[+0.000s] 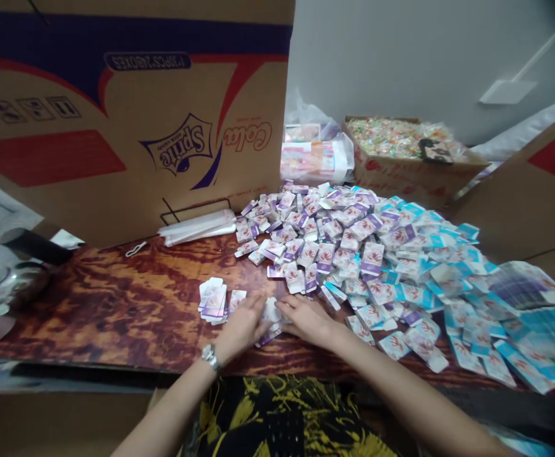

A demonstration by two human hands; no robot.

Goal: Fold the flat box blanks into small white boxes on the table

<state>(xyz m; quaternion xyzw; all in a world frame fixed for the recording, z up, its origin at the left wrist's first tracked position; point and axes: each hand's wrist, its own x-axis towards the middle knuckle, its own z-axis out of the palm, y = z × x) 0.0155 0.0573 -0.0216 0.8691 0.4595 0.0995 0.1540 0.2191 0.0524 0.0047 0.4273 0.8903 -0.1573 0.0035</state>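
Both of my hands meet over a small white packet [271,310] near the table's front edge. My left hand [245,322], with a watch on its wrist, has its fingers round the packet's left side. From the right, my right hand [306,320] has its fingertips on the same packet. Under my hands lies another packet with a purple edge [268,335], partly hidden. Just left of my left hand is a loose stack of white and purple cards [213,301], with a single card [236,299] beside it. A large heap of small purple-and-white boxes [348,235] spreads behind and to the right.
Blue-and-white boxes [472,285] cover the table's right side. A large cardboard carton [129,127] stands at the back left, with flat plastic sleeves [198,227] before it. An open carton of wrapped sweets [401,168] is behind the heap. A metal object [13,285] sits far left.
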